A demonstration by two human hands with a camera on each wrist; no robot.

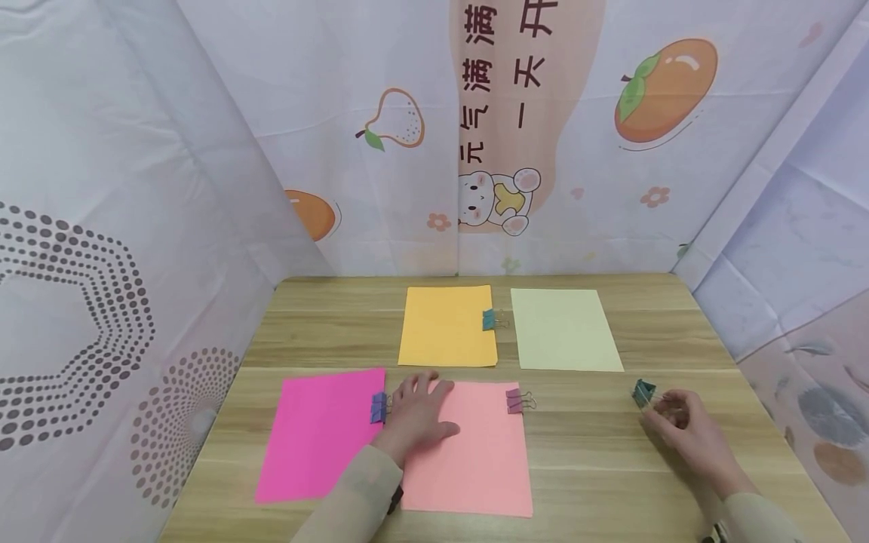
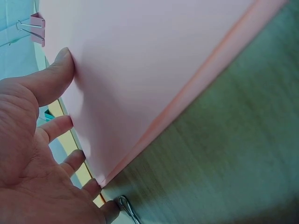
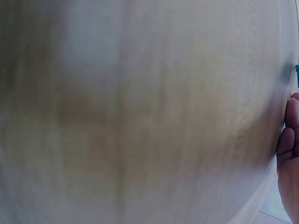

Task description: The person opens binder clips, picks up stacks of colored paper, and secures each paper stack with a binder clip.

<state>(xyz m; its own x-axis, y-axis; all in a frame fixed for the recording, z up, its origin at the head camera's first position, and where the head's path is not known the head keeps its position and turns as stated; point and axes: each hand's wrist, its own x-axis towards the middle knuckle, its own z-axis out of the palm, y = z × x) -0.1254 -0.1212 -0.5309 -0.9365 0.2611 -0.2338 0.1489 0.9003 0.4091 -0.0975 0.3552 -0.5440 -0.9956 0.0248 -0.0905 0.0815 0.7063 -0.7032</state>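
My left hand rests over the upper left part of a light pink stack of paper, fingers spread, fingertips along its far edge. A mauve binder clip grips that stack's right edge. Left of the hand lies a magenta sheet, a blue-purple binder clip on its right edge. At the right, my right hand pinches a dark green binder clip by its wire handles, low over the table. In the right wrist view, only curled fingers and a sliver of the clip show at the edge.
Toward the back of the wooden table lie an orange-yellow sheet with a teal binder clip and a pale green sheet without one. Printed curtains enclose the table's back and both sides.
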